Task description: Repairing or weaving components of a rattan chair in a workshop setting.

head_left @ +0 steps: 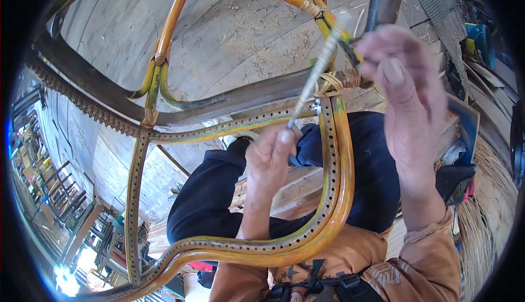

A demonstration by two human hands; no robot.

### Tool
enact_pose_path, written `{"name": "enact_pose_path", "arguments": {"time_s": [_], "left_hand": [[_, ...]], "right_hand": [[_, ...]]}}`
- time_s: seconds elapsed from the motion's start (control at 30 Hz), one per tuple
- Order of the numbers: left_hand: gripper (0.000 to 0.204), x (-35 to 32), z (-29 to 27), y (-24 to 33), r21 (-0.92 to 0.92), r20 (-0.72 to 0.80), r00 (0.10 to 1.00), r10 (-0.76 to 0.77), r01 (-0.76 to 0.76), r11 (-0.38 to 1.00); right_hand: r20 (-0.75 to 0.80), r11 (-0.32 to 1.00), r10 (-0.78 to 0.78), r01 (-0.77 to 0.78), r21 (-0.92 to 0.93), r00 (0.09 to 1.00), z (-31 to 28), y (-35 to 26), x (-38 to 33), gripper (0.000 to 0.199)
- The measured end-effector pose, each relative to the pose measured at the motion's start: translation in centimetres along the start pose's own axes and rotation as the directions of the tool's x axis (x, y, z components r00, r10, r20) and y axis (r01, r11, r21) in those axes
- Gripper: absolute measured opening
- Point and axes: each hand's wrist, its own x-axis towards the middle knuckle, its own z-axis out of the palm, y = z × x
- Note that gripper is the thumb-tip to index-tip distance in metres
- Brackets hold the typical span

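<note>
Chair frame (339, 176), bent rattan, glossy orange-yellow with green streaks; flat seat rim curves in a loop across the person's lap, with a row of small drilled holes running all along it. Round poles rise from the rim toward the top of the view, joints wrapped with pale cane binding (313, 6). A dark, wider curved rail (82, 75) crosses behind the poles on the left. Left hand (270, 157): grip closed, fingers curled around the lower end of a thin pale strip (314, 75), fist sitting just inside the rim, below the top rail of holes. The strip runs taut and slanted from that fist up and to the right, crossing the holed rail and reaching the wrapped joint (342, 80) near the right corner. Right hand (402, 78): raised at the right of that joint, blurred, fingers bunched; cannot tell if the grip has hold of the strip end or anything else. It is just beside the joint, outside the rim. Frame rests over the person's dark trousers (202, 203); orange patterned sleeves at the lower edge. Wooden plank floor (240, 34) beyond, littered with cane shavings. Bundle of loose pale fibre (486, 214) at the right edge.
</note>
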Motion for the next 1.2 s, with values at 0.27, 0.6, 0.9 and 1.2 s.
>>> {"name": "enact_pose_path", "arguments": {"time_s": [0.27,0.6,0.9,1.2], "left_hand": [[0.024,-1.8,0.8,-0.8,-0.016,0.058,0.972,-0.230,0.231,0.973],[0.052,-0.2,-1.6,-6.4,-0.740,-0.143,0.920,-0.366,0.147,0.657],[0.038,0.6,-1.6,-6.0,-0.716,-0.185,0.917,-0.354,0.121,0.688],[0.038,0.6,-1.5,-5.6,-0.709,-0.215,0.900,-0.378,0.123,0.695]], "right_hand": [[0.081,0.795,0.211,-0.219,0.565,0.974,3.4,-0.4,3.4,0.040],[-0.197,0.815,0.280,-0.124,0.566,0.940,4.2,2.0,5.5,0.038],[-0.118,0.827,0.336,-0.233,0.511,0.934,4.1,4.4,5.8,0.050],[-0.049,0.892,0.306,-0.268,0.364,0.951,5.1,5.1,4.9,0.048]]}}
